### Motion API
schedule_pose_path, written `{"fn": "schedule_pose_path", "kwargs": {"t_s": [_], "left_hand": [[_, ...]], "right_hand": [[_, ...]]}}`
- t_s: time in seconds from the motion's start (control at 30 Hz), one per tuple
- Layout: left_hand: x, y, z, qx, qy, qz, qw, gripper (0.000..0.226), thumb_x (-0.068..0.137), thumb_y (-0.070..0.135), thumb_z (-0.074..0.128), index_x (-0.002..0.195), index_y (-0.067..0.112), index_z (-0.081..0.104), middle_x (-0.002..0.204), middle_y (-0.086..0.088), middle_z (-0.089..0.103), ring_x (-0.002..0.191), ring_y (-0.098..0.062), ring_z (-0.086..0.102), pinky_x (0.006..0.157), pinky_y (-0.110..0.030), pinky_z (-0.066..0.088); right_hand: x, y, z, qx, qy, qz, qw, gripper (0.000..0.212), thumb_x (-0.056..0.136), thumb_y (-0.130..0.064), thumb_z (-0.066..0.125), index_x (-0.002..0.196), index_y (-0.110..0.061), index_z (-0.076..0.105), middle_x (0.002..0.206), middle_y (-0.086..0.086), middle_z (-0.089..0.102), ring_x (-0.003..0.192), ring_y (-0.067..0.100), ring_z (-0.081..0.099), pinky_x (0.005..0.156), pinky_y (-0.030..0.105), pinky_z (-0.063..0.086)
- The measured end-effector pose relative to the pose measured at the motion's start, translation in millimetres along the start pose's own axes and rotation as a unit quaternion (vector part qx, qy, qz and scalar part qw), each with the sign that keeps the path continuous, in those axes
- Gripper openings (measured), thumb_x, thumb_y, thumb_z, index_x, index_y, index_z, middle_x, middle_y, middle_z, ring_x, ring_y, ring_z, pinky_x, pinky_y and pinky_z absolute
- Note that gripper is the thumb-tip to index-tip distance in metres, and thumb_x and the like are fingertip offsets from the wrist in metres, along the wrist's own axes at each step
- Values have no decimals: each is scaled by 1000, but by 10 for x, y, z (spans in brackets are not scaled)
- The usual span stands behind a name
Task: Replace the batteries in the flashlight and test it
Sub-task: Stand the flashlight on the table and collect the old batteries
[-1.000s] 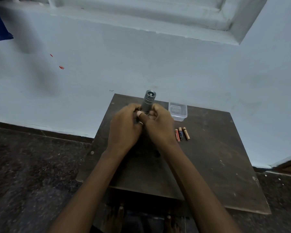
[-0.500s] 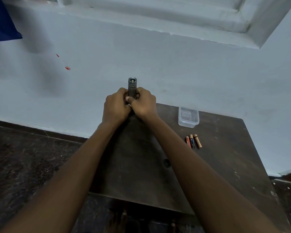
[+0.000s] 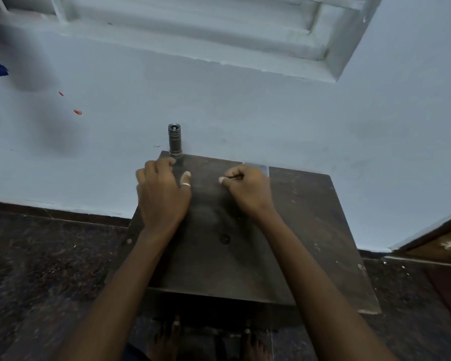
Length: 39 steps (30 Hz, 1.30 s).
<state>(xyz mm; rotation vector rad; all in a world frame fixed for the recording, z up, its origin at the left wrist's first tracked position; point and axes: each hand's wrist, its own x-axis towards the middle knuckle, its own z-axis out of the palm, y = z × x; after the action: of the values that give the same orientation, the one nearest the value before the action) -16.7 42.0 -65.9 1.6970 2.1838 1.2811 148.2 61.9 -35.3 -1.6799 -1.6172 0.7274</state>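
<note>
The grey metal flashlight (image 3: 175,140) stands upright on the far left corner of the dark wooden table (image 3: 310,230), lens end up. My left hand (image 3: 162,196) hovers just in front of its base with fingers loosely curled and a ring on the thumb; it grips nothing. My right hand (image 3: 249,190) is apart from it to the right, curled into a fist over the table's far middle. A thin dark sliver shows between its thumb and forefinger, too small to identify. The loose batteries are hidden behind my right arm.
A clear plastic box (image 3: 259,167) peeks out behind my right fist at the table's far edge. The blue wall (image 3: 245,113) rises directly behind the table. Dark speckled floor surrounds it, and my bare feet (image 3: 167,342) show below the near edge.
Both hands have let go of the flashlight, which now stands alone on the table's far left corner. My right hand has moved away to the right and my left has drawn back.
</note>
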Motion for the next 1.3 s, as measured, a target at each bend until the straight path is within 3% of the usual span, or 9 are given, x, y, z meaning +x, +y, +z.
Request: {"fn": "schedule_pose_path", "kwargs": {"t_s": [0.1, 0.23, 0.4, 0.47, 0.67, 0.83, 0.97, 1.13, 1.3], "left_hand": [[-206, 333, 79, -59, -85, 40, 994, 18, 85, 26, 70, 101, 19, 64, 94, 1, 62, 93, -22, 57, 76, -32, 46], [-435, 685, 251, -63, -230, 57, 970, 13, 84, 36, 70, 92, 26, 69, 82, 10, 65, 79, -10, 61, 70, -30, 52], [-558, 783, 352, -24, -276, 43, 960, 25, 75, 44, 76, 90, 23, 71, 84, 6, 71, 83, -18, 66, 75, -35, 54], [-583, 767, 352, -4, -288, 40, 957, 25, 75, 41, 75, 90, 22, 70, 88, 3, 72, 87, -22, 67, 78, -38, 55], [-534, 708, 362, 19, -273, 49, 961, 16, 81, 31, 65, 88, 18, 72, 85, -1, 73, 87, -26, 68, 77, -38, 55], [-499, 784, 403, 50, -263, 73, 961, 28, 84, 42, 68, 90, 15, 70, 89, -3, 69, 86, -24, 64, 70, -34, 50], [-495, 837, 435, 106, -246, 80, 960, 20, 90, 31, 59, 90, 12, 66, 99, -8, 65, 93, -29, 62, 64, -32, 38], [-499, 890, 308, 192, -211, 151, 947, 17, 96, 25, 52, 100, 12, 61, 111, -8, 53, 104, -27, 51, 65, -34, 40], [-236, 875, 294, 210, -92, 250, 941, 8, 78, 17, 74, 82, 15, 67, 97, -8, 56, 90, -26, 54, 47, -29, 42]], "right_hand": [[-91, 207, -385, -50, 51, 26, 997, 19, 83, -19, 69, 71, -4, 69, 72, 10, 73, 75, 23, 69, 76, 35, 55], [-196, 429, -685, -120, 48, 80, 988, 26, 86, -28, 67, 67, -10, 68, 69, 1, 71, 77, 21, 68, 69, 30, 50], [-266, 494, -643, -190, -28, 94, 977, 50, 87, -38, 68, 50, -10, 49, 54, 6, 54, 64, 26, 58, 48, 26, 32], [-249, 505, -574, -187, -31, 100, 977, 48, 85, -36, 69, 51, -10, 48, 53, 3, 50, 62, 24, 54, 46, 26, 28], [-191, 551, -495, -203, -25, 105, 973, 21, 80, -32, 71, 81, -11, 69, 89, 10, 71, 90, 32, 66, 69, 28, 43], [-151, 542, -499, -236, -44, 92, 966, 16, 82, -26, 68, 83, -9, 69, 89, 13, 69, 88, 35, 65, 67, 29, 41], [-145, 522, -504, -266, -52, 73, 960, 21, 84, -28, 68, 82, -8, 63, 91, 16, 68, 90, 37, 65, 65, 30, 38], [-176, 482, -538, -307, -70, 32, 948, 23, 90, -31, 64, 90, -8, 66, 100, 13, 66, 95, 36, 63, 69, 31, 42], [-213, 457, -601, -323, -87, -33, 942, 21, 93, -29, 63, 102, -11, 69, 108, 8, 61, 100, 30, 61, 74, 34, 45]]}}
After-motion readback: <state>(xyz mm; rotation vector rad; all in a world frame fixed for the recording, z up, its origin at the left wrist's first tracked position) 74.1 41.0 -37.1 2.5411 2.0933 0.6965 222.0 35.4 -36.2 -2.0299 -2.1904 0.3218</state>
